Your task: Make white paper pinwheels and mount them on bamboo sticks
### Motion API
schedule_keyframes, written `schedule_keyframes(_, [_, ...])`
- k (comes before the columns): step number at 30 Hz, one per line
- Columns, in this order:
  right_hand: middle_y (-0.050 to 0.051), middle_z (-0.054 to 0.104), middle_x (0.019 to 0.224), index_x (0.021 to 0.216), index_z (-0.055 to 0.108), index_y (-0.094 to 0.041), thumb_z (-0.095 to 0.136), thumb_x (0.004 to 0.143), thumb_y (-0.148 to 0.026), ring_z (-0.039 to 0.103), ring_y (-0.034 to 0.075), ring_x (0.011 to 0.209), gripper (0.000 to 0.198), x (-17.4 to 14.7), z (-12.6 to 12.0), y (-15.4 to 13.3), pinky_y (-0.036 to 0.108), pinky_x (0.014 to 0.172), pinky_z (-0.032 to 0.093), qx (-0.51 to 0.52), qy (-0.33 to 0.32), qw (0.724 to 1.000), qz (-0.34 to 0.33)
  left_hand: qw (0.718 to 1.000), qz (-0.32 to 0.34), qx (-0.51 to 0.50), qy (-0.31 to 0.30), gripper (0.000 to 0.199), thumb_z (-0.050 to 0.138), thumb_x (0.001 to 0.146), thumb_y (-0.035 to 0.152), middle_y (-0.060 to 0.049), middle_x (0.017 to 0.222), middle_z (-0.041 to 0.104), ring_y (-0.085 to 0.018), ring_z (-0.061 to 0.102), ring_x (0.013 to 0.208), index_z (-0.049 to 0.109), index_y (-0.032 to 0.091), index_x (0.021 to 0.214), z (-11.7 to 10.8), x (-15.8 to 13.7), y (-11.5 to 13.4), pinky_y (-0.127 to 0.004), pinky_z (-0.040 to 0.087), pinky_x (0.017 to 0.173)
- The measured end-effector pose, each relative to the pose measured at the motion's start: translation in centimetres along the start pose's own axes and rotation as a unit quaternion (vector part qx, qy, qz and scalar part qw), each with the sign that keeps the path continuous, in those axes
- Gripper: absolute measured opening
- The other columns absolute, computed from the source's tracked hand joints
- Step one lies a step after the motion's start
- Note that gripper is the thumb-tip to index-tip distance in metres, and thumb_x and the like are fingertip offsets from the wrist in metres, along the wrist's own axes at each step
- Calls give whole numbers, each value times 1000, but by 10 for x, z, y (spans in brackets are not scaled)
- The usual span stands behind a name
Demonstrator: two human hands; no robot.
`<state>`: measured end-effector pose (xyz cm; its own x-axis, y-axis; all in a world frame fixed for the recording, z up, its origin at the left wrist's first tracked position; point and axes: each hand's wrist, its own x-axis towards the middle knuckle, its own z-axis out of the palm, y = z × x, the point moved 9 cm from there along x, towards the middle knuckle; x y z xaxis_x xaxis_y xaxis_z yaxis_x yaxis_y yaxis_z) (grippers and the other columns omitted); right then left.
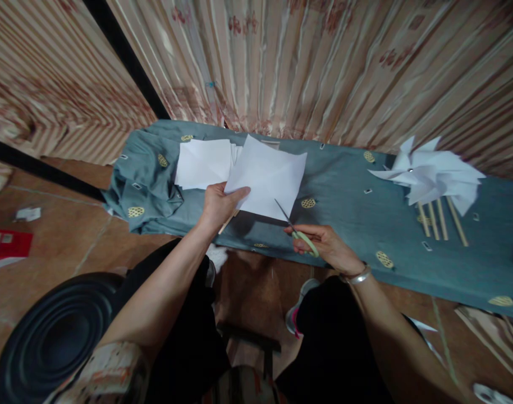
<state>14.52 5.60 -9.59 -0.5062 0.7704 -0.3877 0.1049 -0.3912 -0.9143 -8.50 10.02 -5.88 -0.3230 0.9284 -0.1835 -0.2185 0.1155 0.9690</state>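
My left hand [223, 203] pinches the lower left edge of a white square sheet of paper [268, 175], thumb on top, and holds it above the cloth. In my right hand [319, 242] is a pair of scissors [303, 238] with light green handles. Their blades meet the sheet near its lower right corner; whether they are cutting into it I cannot tell. Behind the held sheet, to the left, lies a stack of white square papers [205, 164]. Under my left hand a thin wooden stick [228, 223] partly shows.
White paper pinwheels [433, 171] on wooden sticks [440, 220] lie together at the right of the blue-green cloth [344, 230]. A pleated curtain [277, 67] hangs behind. A round black stool [60, 336] stands at lower left, and a red packet [8, 243] lies on the floor.
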Motion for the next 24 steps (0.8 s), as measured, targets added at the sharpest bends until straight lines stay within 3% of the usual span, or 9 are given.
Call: schedule_keyframes(24, [-2,65,64,101,74,-17,87,59,-36,58,9,60,48,1,0,3,24,58,46,40,14,999,16,1000,9,17,-16,32,83,45,27,-1,58,64,-11,54,50,69,8,66,3,-2,-3,-23,46,51])
